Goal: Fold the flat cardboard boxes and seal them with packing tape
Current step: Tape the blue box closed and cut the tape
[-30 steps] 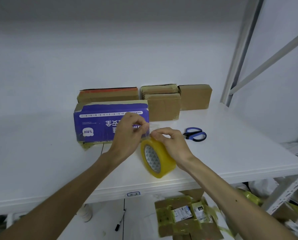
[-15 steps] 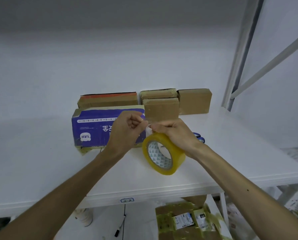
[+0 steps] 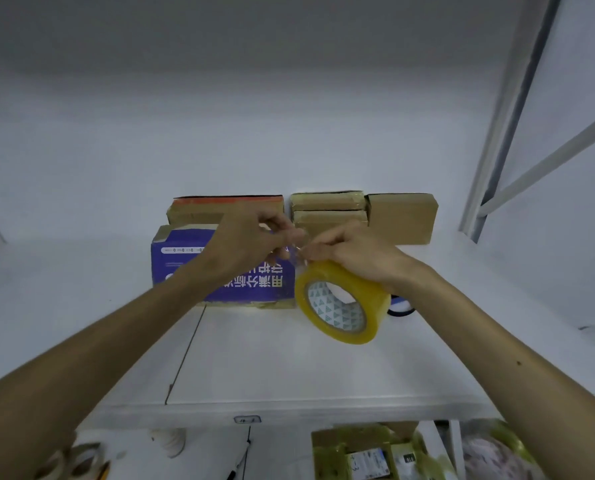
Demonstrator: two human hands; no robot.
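Packing room — white metal shelving, stacked cardboard boxes.

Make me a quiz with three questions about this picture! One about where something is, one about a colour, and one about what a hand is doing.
1. Where does the purple box stand?
A) on the white table, in front of the brown boxes
B) on the floor
C) on a chair

2. What colour is the tape roll?
A) red
B) yellow
C) green

3. What is the left hand doing?
A) lying flat
B) waving
C) pinching the tape end

Answers: 1 A, it sits on the tabletop before those boxes. 2 B, its band looks yellow. 3 C, its fingertips meet on the clear strip, while the right hand holds the roll.
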